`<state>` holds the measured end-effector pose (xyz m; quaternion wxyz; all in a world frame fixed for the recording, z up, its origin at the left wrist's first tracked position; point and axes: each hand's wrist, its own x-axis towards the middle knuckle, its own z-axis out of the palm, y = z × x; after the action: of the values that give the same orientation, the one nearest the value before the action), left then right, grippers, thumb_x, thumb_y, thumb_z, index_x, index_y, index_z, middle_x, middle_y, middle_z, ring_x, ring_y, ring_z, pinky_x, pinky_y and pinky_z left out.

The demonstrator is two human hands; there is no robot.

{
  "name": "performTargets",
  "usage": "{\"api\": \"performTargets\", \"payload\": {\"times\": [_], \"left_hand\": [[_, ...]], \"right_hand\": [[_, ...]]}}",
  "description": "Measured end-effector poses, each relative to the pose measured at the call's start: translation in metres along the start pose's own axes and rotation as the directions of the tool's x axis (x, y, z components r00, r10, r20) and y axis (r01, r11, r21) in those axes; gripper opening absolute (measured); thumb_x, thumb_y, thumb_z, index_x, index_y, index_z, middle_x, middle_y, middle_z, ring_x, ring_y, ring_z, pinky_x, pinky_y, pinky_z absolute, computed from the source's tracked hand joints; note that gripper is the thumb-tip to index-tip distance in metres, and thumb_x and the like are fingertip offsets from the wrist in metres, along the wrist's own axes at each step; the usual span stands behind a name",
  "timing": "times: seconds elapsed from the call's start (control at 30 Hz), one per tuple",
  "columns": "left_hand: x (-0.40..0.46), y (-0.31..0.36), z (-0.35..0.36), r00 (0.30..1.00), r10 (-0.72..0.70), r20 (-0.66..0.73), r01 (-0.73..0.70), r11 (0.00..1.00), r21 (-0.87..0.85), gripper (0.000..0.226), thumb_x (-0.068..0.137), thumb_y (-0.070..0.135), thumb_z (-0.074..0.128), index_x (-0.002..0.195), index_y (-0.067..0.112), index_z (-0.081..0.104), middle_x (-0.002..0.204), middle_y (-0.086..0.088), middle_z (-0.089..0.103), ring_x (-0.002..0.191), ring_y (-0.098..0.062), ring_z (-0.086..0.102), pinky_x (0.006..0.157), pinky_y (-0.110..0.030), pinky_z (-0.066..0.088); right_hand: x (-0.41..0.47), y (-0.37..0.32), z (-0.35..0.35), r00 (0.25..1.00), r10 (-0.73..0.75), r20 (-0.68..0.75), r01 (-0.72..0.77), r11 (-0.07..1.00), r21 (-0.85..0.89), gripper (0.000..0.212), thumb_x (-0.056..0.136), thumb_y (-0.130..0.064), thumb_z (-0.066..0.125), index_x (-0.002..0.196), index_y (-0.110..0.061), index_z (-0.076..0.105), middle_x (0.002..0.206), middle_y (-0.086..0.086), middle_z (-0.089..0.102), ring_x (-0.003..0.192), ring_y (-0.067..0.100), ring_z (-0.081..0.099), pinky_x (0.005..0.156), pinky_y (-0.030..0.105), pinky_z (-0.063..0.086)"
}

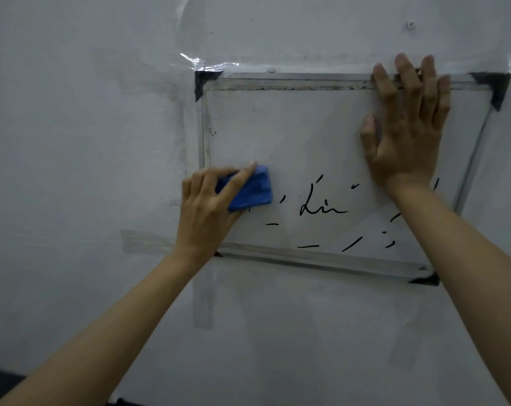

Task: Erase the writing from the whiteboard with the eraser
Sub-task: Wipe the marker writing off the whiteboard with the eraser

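While pressed flat against the wall (72, 142), whiteboard (277, 136) sits in a thin metal frame with dark corner pieces, upper corners visible at left and right, lower right corner dark too. Clear tape (207, 64) glints just above the upper left corner. Small screw (410, 24) in the wall well above the upper right corner.

Left hand (204, 212) at the board's lower left, closed around the blue eraser (252, 189): fingers wrapped over the eraser's top edge, thumb side underneath, eraser's face set against the board surface just inside the left frame edge. Eraser tilted, its long side running up to the right.

Right hand (406, 124) spread open and flat at the board's upper right, gripping nothing. Fingertips reaching over the top frame rail onto the wall, palm on the white surface, thumb pointing left toward the board's middle.

Upper half of the board bare white. Black writing (321, 206) left only across the lower half: a looping scrawl near the middle, just right of the eraser, plus scattered short strokes and dashes below it and toward the lower right, some partly hidden behind the right forearm. Nearest strokes lying just beside the eraser's lower right corner; whether touching, cannot tell.

Both forearms bare, coming up from the bottom edge of view.
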<state>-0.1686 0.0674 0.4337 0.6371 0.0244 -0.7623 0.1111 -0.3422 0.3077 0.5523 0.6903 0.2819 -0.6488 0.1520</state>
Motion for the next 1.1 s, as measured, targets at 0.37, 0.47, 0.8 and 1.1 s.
{"api": "performTargets", "payload": {"times": [0.37,0.47,0.8,1.1], "left_hand": [[-0.027,-0.007,-0.005,0.987,-0.15,0.054,0.153,0.987,-0.054,0.072,0.076,0.023,0.079,0.139,0.024,0.045,0.112,-0.01,0.056,0.099,-0.024,0.044,0.086,-0.038,0.038],[-0.04,-0.001,-0.005,0.992,-0.068,0.108,0.073,0.996,-0.045,0.073,0.075,0.018,0.08,0.138,0.024,0.044,0.113,-0.013,0.059,0.102,-0.025,0.044,0.087,-0.038,0.037],[-0.038,0.012,-0.001,0.98,-0.171,0.103,0.18,0.98,-0.087,0.077,0.073,0.02,0.081,0.139,0.025,0.043,0.113,-0.011,0.057,0.102,-0.025,0.045,0.089,-0.038,0.036],[-0.039,0.031,0.007,0.981,-0.183,0.058,0.188,0.977,-0.095,0.082,0.068,0.014,0.084,0.139,0.024,0.044,0.114,-0.009,0.054,0.102,-0.024,0.044,0.088,-0.037,0.035]], "right_hand": [[0.0,0.0,0.001,1.0,0.006,-0.006,-0.006,1.0,-0.005,0.058,0.098,-0.036,0.035,0.153,-0.025,0.021,0.16,0.009,0.021,0.148,0.036,0.015,0.122,0.047,0.005],[0.0,0.0,0.001,1.0,0.01,-0.001,-0.01,1.0,-0.002,0.058,0.098,-0.036,0.035,0.153,-0.024,0.022,0.16,0.008,0.021,0.148,0.036,0.015,0.123,0.048,0.006],[0.001,0.0,0.0,1.0,0.009,0.001,-0.009,1.0,-0.01,0.058,0.098,-0.036,0.035,0.153,-0.023,0.024,0.159,0.009,0.023,0.148,0.036,0.016,0.122,0.052,0.01],[0.0,0.0,0.002,1.0,0.009,-0.029,-0.01,1.0,-0.027,0.057,0.097,-0.035,0.037,0.152,-0.021,0.027,0.158,0.01,0.027,0.147,0.037,0.019,0.121,0.052,0.012]]}}
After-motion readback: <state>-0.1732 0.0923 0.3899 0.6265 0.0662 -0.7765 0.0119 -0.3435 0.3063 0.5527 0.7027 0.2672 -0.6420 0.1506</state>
